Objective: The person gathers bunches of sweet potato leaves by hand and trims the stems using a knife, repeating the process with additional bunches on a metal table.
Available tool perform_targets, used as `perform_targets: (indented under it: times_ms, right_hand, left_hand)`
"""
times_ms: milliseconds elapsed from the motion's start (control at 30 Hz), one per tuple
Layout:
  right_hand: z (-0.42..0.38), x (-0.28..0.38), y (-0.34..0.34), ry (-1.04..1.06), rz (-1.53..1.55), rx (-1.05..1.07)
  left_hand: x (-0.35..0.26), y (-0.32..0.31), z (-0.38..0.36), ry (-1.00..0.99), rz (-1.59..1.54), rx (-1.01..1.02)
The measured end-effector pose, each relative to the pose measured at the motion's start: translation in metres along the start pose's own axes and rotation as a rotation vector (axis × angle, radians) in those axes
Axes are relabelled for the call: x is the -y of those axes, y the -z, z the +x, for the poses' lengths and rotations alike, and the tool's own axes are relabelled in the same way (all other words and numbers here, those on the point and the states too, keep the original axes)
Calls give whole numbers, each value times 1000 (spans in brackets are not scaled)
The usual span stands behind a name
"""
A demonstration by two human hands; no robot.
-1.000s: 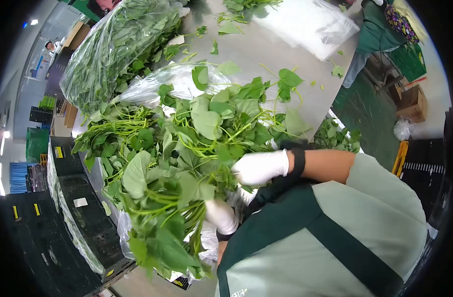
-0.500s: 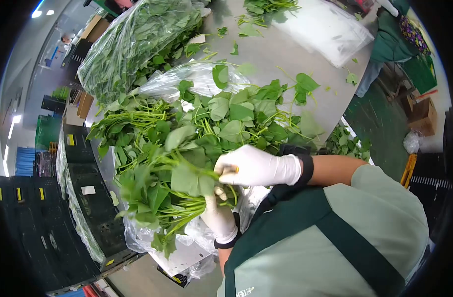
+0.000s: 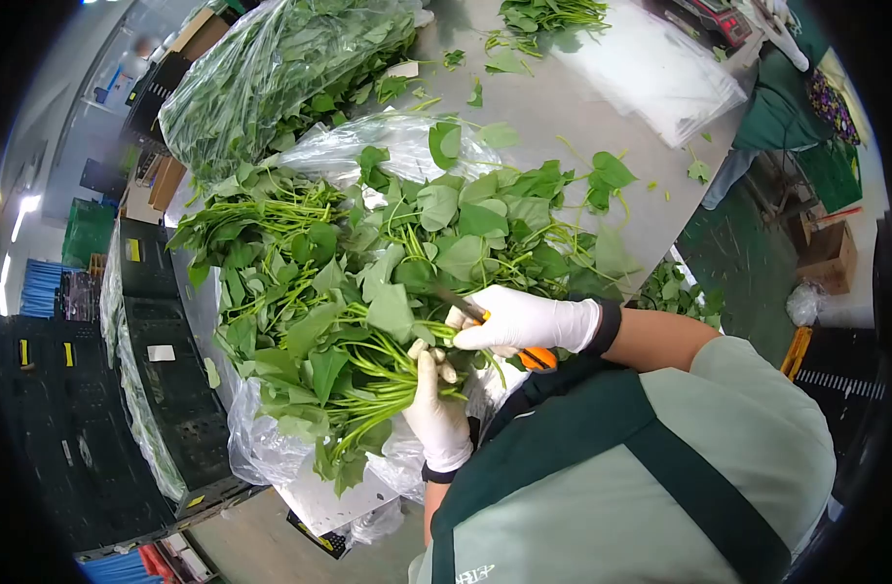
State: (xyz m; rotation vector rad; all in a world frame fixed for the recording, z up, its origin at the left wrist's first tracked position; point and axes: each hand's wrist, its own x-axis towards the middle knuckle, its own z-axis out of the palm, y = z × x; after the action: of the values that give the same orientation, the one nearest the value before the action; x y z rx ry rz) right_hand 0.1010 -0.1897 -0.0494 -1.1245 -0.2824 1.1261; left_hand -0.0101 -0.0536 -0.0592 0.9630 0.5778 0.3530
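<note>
My left hand (image 3: 438, 409), in a white glove, is closed round the stems of a bunch of leafy greens (image 3: 373, 375). Its leaves spread to the left and its cut stem ends point right. Close above it, my right hand (image 3: 529, 321), also gloved, is wrapped round an orange-handled knife (image 3: 538, 359), whose slim dark blade points up and left over the leaves. The right fingertips are right at the stems. Beyond both hands lies a large heap of loose greens (image 3: 300, 214) on the metal table (image 3: 534, 107).
A clear plastic bag full of greens (image 3: 271, 88) stands at the back left. Flat plastic bags (image 3: 650, 78) lie stacked at the back right, near another small bunch (image 3: 553, 14). Black crates (image 3: 173, 380) line the left side. A person in a green apron (image 3: 782, 107) stands at the far right.
My right hand has shifted slightly right, and the knife's blade and handle now show more clearly. My left hand still grips the greens, a little lower.
</note>
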Motion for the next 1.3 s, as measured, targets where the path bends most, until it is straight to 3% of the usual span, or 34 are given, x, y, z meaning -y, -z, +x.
perform_targets:
  times_ms: [100,233,300,333,400,567,633,700,767,833,967,1100,1167,1233,1300]
  right_hand:
    - [0,-4,-3,-5,-128,125]
    - [0,-4,-4,35,-375,89]
    - [0,-1,-5,11,-419,54]
    - [0,0,-5,47,-478,22]
    - [1,-2,-4,83,-540,-10]
    - [-4,-2,-6,411,-606,-48]
    - [-7,-3,-6,386,-680,-29]
    - [-6,-10,-8,508,-683,-5]
    - [-7,-6,-11,473,-730,3]
    - [-5,-9,-11,473,-804,64]
    - [-5,-19,-11,483,-953,-15]
    - [-5,-28,-13,509,-1014,-104]
    - [-5,-29,-15,569,-1007,-144]
    - [-10,-25,-19,554,-1015,-155]
    - [-13,-27,-21,614,-1026,-129]
  left_hand:
    - [0,0,1,-9,-6,77]
    - [-1,7,2,114,-18,72]
    - [5,27,9,106,-148,211]
    - [6,18,4,81,-128,105]
    - [11,19,4,54,-136,84]
    - [25,36,14,-44,-139,-17]
    - [23,36,15,-25,-103,-80]
    - [18,35,11,-41,76,-101]
    - [16,38,9,-76,-13,170]
    - [20,37,6,-117,131,168]
    - [12,27,0,20,-126,190]
    - [13,33,-5,-60,31,214]
    - [23,45,-3,-395,315,161]
    - [8,22,-13,-339,228,139]
    - [9,15,-18,-383,177,-54]
